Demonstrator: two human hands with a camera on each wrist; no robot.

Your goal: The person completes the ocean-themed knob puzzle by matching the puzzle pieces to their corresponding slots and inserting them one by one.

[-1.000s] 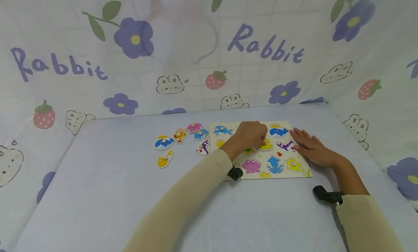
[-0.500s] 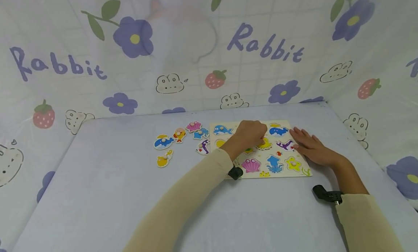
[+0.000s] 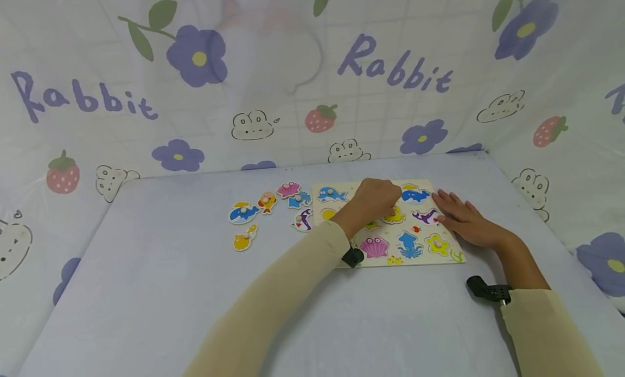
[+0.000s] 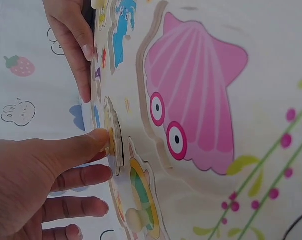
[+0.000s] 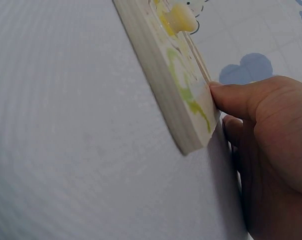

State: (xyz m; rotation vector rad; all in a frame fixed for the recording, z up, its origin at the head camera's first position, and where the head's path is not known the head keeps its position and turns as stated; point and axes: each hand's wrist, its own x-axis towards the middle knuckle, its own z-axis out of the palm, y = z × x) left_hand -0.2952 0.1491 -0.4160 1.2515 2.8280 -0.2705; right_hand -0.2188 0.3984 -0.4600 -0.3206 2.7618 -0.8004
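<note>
A pale wooden peg-puzzle board (image 3: 423, 260) with sea-animal pictures lies on the table. My left hand (image 3: 373, 199) reaches over it, thumb and index finger pinching the knob of a yellow octopus puzzle piece (image 3: 394, 216). In the left wrist view the piece (image 4: 114, 134) stands edge-on near the board surface, while the other fingers of this hand (image 4: 46, 175) extend loosely. My right hand (image 3: 466, 219) lies with straight fingers along the board's right edge, its thumb (image 5: 226, 95) touching that edge. A green turtle piece (image 4: 143, 192) sits close to the left hand.
Left of the board lie several loose knobbed pieces, among them a blue whale (image 3: 243, 213), an orange fish (image 3: 267, 202) and a pink shell (image 3: 289, 190). A yellow star piece (image 3: 437, 245) sits in the board. A printed curtain (image 3: 273, 68) hangs behind the table (image 3: 161, 290).
The left hand stays over the octopus piece with barely any movement. The right hand keeps its place at the board's edge. The head view has shifted very slightly.
</note>
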